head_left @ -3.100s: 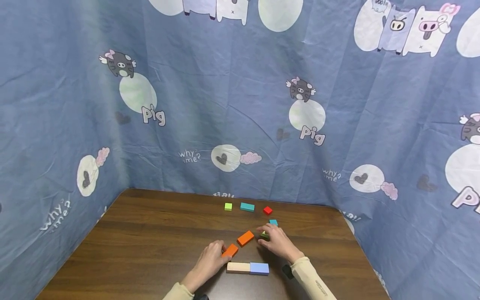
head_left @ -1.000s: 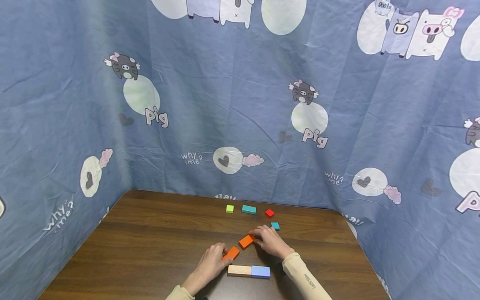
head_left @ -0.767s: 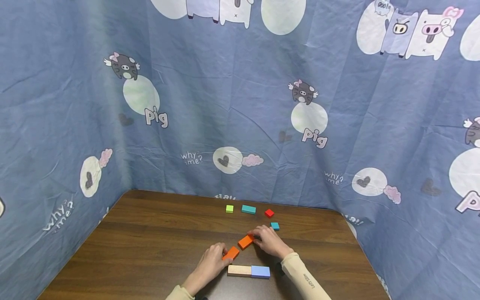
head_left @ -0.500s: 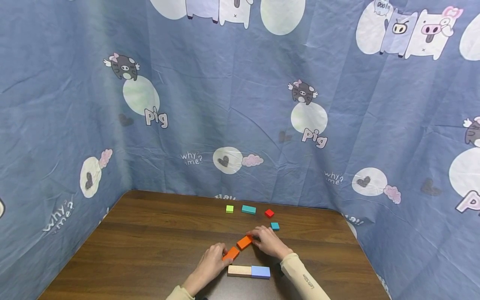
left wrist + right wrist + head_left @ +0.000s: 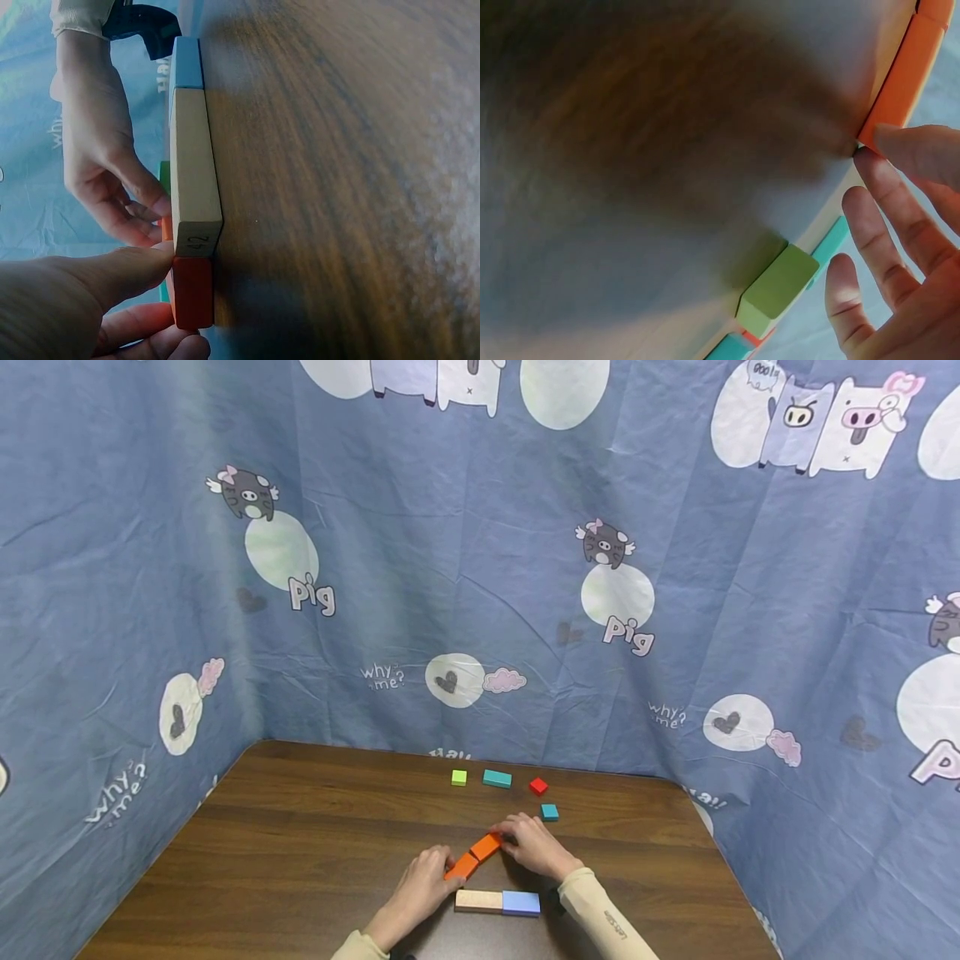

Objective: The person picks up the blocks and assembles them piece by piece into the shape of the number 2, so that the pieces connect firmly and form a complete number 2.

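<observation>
My left hand grips an orange block lying on the wooden table; in the left wrist view its thumb and fingers are around the block's end. A second orange block lies end to end with the first, in a slanting line. My right hand pinches the far end of this second block between thumb and fingertip, its other fingers spread. In the right wrist view a green block stands beside those fingers; the hand hides it in the head view.
Nearer the body, a natural wood block and a blue block lie end to end. Farther back are a lime block, a long teal block, a red block and a small teal block. A patterned curtain surrounds the table.
My right hand has left the green block, taken the second orange block and slid it left and nearer, closing the gap to the first. My left hand has stayed on its block.
</observation>
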Available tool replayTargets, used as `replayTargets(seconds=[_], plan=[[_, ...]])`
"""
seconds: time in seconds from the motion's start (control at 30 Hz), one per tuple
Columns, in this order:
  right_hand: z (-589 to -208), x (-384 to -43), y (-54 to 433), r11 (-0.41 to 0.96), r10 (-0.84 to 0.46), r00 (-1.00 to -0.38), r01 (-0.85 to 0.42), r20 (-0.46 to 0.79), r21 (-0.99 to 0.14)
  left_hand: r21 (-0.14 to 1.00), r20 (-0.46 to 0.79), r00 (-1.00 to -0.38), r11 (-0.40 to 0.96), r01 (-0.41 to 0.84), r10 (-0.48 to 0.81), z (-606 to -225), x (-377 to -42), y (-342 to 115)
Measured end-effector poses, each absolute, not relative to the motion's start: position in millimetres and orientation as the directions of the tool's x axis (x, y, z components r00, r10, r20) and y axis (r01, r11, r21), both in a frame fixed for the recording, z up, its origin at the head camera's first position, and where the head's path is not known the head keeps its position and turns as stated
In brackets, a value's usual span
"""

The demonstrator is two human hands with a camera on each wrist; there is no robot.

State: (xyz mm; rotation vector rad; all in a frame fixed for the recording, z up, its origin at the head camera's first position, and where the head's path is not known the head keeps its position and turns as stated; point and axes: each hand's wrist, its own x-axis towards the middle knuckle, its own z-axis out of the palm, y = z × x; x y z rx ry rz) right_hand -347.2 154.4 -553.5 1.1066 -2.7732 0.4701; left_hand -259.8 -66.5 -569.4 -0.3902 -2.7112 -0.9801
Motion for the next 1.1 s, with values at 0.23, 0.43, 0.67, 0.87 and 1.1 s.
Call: replayTargets(seconds=[0.23,0.43,0.67,0.87,1.1], plan=[[-553.3,-345.6,150.5,0.689,-0.652,-0.727,-0.686,0.216,-0.233,0.580,0.314,-0.935,0.746,0.328,0.167,-569.8,-259.3,-66.6],[-553.2,-347.5,148.2,0.689,-0.651,-0.731,-0.682,0.205,-0.246,0.572,0.324,-0.931,0.749,0.334,0.167,-570.0,-259.9,-66.3],[-553.3,-349.0,146.6,0.680,-0.657,-0.726,-0.688,0.205,-0.256,0.576,0.318,-0.933,0.748,0.331,0.167,-569.0,-259.5,-66.8],[-552.6,-349.2,145.6,0.679,-0.657,-0.727,-0.686,0.200,-0.263,0.583,0.312,-0.936,0.745,0.326,0.166,-567.5,-258.4,-66.6],[-553.3,-349.6,144.4,0.681,-0.651,-0.736,-0.674,0.185,-0.286,0.574,0.337,-0.928,0.747,0.336,0.159,-567.4,-258.3,-66.2]])
